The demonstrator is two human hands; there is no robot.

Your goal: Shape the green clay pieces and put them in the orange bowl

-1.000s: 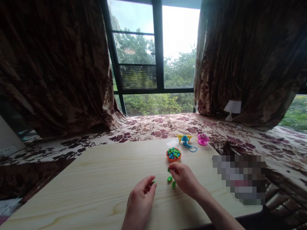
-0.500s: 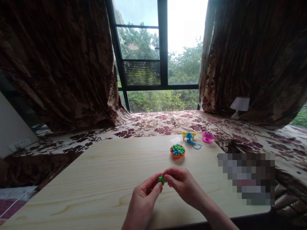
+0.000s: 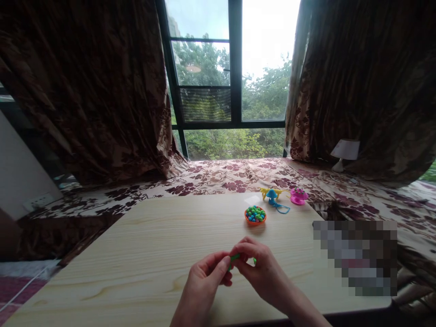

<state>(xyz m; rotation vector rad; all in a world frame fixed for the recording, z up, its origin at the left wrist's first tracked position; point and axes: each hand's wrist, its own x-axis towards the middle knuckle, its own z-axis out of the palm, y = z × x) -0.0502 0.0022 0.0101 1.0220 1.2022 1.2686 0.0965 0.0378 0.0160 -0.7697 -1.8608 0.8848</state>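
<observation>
As the left hand [image 3: 200, 286] and right hand [image 3: 267, 273] meet, a small green piece [image 3: 235, 257] bridges them.
Fingers of both pinch it, nearly closed, above the bench [image 3: 136, 254].

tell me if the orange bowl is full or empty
Full: green and blue balls fill the orange bowl, heaped above its rim.

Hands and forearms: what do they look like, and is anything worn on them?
The left hand and right hand are ungloved. No watch or bracelet shows; the right forearm has no visible sleeve. No ring can be made out.
</observation>
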